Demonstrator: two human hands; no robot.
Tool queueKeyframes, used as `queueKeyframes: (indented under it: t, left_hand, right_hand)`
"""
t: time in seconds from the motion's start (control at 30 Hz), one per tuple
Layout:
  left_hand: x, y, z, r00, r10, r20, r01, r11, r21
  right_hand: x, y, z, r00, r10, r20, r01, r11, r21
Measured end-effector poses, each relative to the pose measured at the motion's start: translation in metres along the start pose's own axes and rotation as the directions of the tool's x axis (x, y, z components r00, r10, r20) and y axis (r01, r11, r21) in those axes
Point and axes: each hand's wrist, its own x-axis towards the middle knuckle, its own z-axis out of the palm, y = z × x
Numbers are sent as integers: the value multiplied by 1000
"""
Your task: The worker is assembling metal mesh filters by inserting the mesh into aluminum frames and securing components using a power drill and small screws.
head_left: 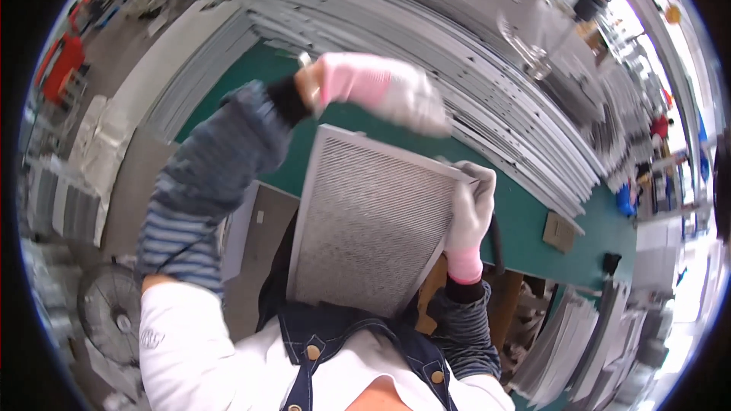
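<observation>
**At the centre of the frame, your right hand (470, 202) grips a grey mesh panel (373, 221)**

In the middle of the frame, the panel stands tilted in front of your body: a rectangle of fine grey mesh inside a thin, pale frame. Its lower edge reaches the front of your dark overalls (301, 329) at the bottom centre. Your right hand, in a white glove with a pink cuff, is closed around the panel's upper right corner, fingers bent over the frame.

In the upper centre, your left hand (392, 95), gloved in the same colours, hangs just beyond the panel's top edge, with a strip of green showing between. It is blurred, its fingers pointing right and bent downward; you cannot tell whether it holds anything.

Behind both hands, a green table (521, 232) spans the frame. Long pale metal strips (426, 38) lie across its far side, running from upper left toward the right. At right, a small tan block (560, 232) sits on the table. At lower left stands a round fan (114, 312).
</observation>
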Motion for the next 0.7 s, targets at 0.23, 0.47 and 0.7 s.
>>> queueKeyframes:
  t: [0.23, 0.47, 0.7]
  left_hand:
    - [-180, -120, 52, 835, -281, -473, 524, 145, 839]
    - [-268, -61, -1, 654, -76, -753, 705, -300, 642]
    - [-206, 48, 187, 501, -865, -25, 822, 485, -297]
  right_hand:
    - [-14, 94, -64, 942, 281, -182, -55, 668, 743]
    - [-8, 81, -94, 933, 306, -192, -76, 685, 724]
    - [-28, 75, -141, 970, 136, -201, 84, 590, 803]
